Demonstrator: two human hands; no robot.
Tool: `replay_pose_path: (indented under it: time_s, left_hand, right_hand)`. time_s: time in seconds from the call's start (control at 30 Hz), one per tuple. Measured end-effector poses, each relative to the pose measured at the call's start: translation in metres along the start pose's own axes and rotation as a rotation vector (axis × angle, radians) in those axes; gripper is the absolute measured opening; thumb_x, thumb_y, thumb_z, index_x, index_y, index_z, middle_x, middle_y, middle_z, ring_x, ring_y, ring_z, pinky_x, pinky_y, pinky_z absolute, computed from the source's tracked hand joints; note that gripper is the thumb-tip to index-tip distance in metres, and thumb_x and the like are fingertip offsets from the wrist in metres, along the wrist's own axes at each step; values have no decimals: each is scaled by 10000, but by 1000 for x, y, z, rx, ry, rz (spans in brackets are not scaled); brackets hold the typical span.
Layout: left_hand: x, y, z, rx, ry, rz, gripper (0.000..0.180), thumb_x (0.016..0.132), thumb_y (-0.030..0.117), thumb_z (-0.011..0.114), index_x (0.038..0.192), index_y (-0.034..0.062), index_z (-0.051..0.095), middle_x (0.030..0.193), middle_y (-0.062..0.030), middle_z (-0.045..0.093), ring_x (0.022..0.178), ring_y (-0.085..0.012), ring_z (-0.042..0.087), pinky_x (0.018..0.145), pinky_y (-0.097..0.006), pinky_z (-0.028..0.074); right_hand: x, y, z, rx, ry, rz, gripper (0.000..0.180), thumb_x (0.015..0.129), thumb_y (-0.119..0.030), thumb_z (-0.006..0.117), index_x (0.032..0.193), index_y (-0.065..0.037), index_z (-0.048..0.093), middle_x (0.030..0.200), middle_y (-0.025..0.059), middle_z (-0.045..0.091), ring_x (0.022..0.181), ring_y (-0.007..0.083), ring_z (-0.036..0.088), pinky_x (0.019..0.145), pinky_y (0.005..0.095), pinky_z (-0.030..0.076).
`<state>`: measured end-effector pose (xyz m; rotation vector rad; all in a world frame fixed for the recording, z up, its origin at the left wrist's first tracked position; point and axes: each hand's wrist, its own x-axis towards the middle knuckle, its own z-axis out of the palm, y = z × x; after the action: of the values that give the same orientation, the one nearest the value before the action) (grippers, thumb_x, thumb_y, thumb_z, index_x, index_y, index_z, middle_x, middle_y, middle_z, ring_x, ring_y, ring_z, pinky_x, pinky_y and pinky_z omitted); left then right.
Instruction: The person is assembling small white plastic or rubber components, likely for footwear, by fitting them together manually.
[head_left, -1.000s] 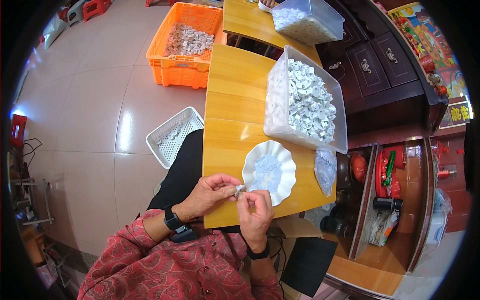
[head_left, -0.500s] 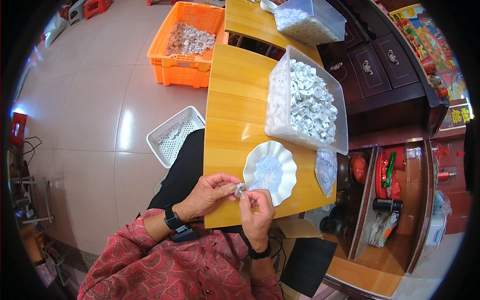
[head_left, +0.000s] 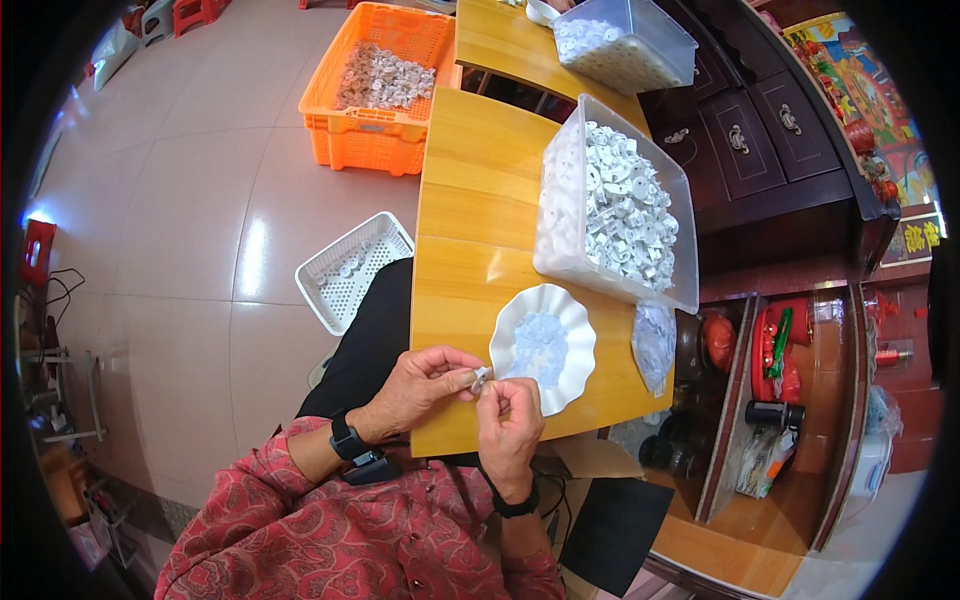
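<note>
Over the table's near edge, my left hand (head_left: 425, 388) pinches a small white plastic part (head_left: 480, 379) between thumb and fingers. My right hand (head_left: 510, 425) is closed, thumb and forefinger pressed together right beside that part; whatever they hold is too small to make out. Just beyond my fingers lies a white dish with a wavy rim (head_left: 578, 372), with a layer of tiny pale-blue pieces (head_left: 540, 345) in it. Farther up the table stands a translucent bin (head_left: 560, 215) heaped with similar white plastic parts (head_left: 628, 205).
A clear plastic bag (head_left: 653, 345) lies right of the dish on the yellow table (head_left: 465, 200). Left on the floor are a white perforated basket (head_left: 325, 318) and an orange crate (head_left: 365, 150) of parts. Another filled bin (head_left: 655, 65) stands at the back, by a dark cabinet (head_left: 750, 150).
The whole view has shifted slightly. My right hand has moved a little toward the left hand, its fingers still at the small white part.
</note>
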<state>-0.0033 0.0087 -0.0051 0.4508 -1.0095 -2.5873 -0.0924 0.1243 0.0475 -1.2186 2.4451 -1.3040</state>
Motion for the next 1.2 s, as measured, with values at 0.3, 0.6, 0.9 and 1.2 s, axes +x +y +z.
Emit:
replay_pose_path:
  time_s: [0.3, 0.6, 0.9, 1.2]
  left_hand:
    - [1, -1, -2, -110, -9, -32, 204, 948, 94, 621, 1118, -19, 630, 1052, -95, 672, 849, -120, 643, 799, -252, 543]
    - [1, -2, 0, -185, 0, -44, 206, 946, 91, 623, 1114, -28, 628, 1051, -100, 670, 854, -126, 642, 797, -255, 544]
    - [2, 8, -3, -131, 23, -27, 205, 951, 98, 615, 1115, -26, 629, 1036, -104, 674, 844, -135, 649, 776, -261, 546]
    - [20, 38, -85, -209, 480, 199, 193, 960, 137, 605, 1100, 6, 631, 953, -85, 685, 738, -142, 669, 630, -224, 553]
  right_hand:
    - [-4, 14, 4, 279, 8, 113, 65, 881, -7, 631, 866, 0, 568, 843, 94, 580, 694, 166, 572, 622, 294, 481]
    - [-1, 4, 1, 201, 5, 95, 74, 886, -12, 629, 858, -1, 562, 829, 85, 577, 669, 147, 552, 607, 290, 470]
    - [0, 13, 7, 310, 20, 121, 73, 881, -32, 650, 872, 6, 588, 838, 90, 583, 682, 154, 563, 627, 286, 476]
    - [26, 45, -26, -56, 88, 106, 65, 870, -33, 648, 914, 15, 643, 849, 121, 608, 688, 206, 596, 613, 301, 486]
